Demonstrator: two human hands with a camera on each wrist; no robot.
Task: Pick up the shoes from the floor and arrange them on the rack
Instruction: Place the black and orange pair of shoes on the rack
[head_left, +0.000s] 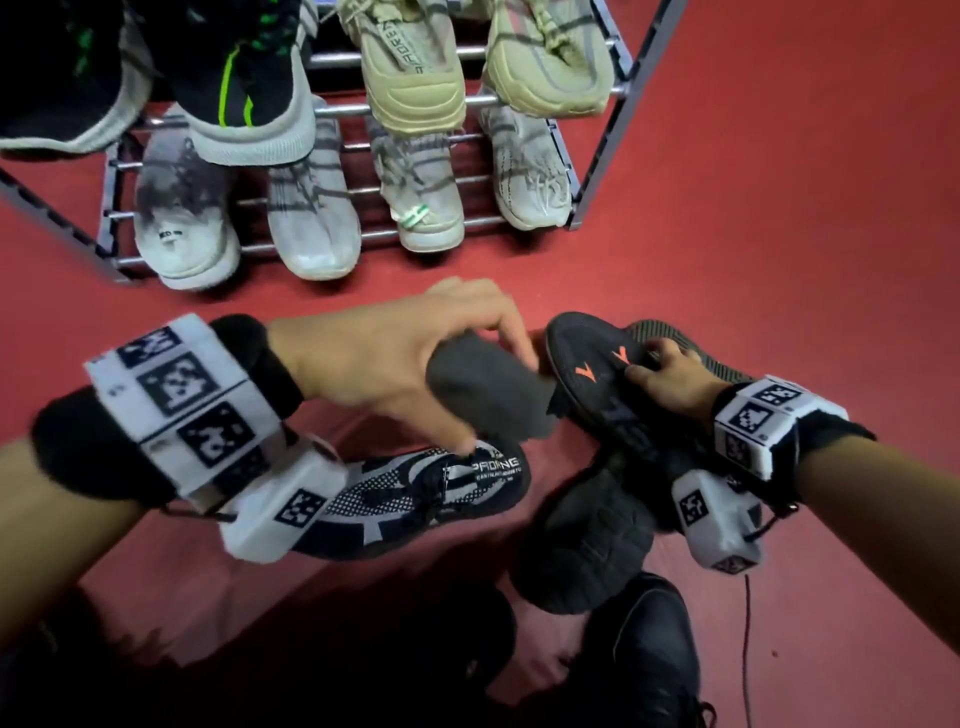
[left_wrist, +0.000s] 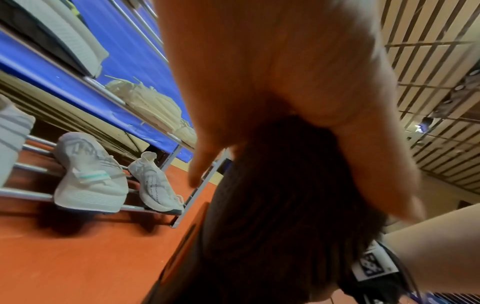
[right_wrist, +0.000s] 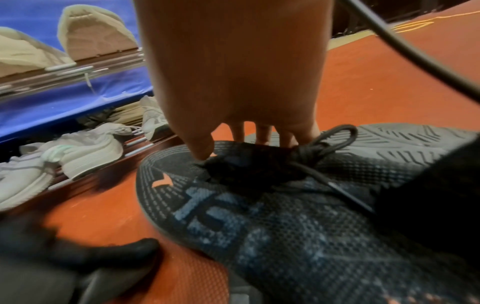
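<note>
My left hand grips a dark grey shoe above the red floor, fingers over its top and thumb underneath. In the left wrist view that grey shoe hangs dark below the palm. My right hand pinches the collar of a black knit shoe with orange marks, thumb on the near side and fingers behind it. That black shoe rests on the floor. The rack stands ahead, its two tiers holding several shoes.
A second dark shoe lies on its side behind the black one, sole showing. A black-and-white knit shoe, a dark shoe and black shoes lie on the floor near me. A thin cable trails from my right wrist.
</note>
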